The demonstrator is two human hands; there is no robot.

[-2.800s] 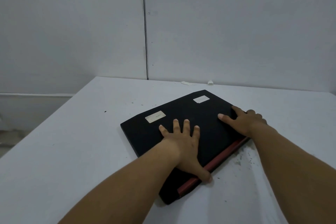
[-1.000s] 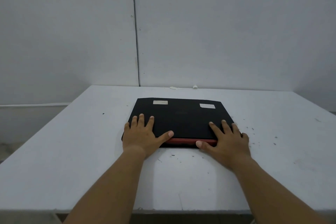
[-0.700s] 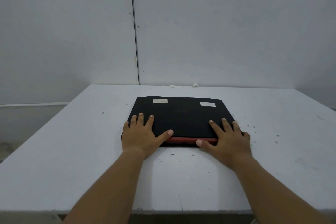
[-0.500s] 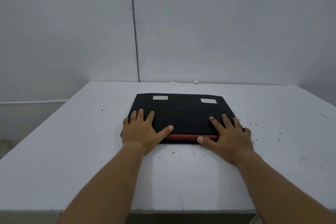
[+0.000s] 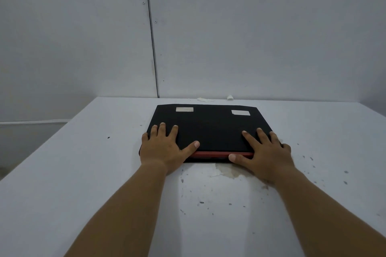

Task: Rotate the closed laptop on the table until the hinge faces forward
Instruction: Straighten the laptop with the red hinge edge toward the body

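A closed black laptop (image 5: 211, 127) lies flat on the white table (image 5: 83, 173), square to me. Its red hinge strip (image 5: 213, 154) runs along the near edge, facing me. Two pale stickers (image 5: 184, 109) (image 5: 240, 112) sit near its far edge. My left hand (image 5: 160, 148) presses flat on the near left corner, fingers spread and thumb lying along the near edge. On the near right corner my right hand (image 5: 265, 152) lies the same way, thumb against the red strip.
A grey panelled wall (image 5: 250, 37) rises right behind the table's far edge, where small white scraps (image 5: 229, 97) lie. A worn, peeled patch (image 5: 225, 171) and dark specks mark the tabletop just in front of the laptop. The table's left edge drops off to the floor.
The laptop turned from a diagonal position to square, red strip toward me. Over the last second both hands slid it slightly farther away, toward the wall.
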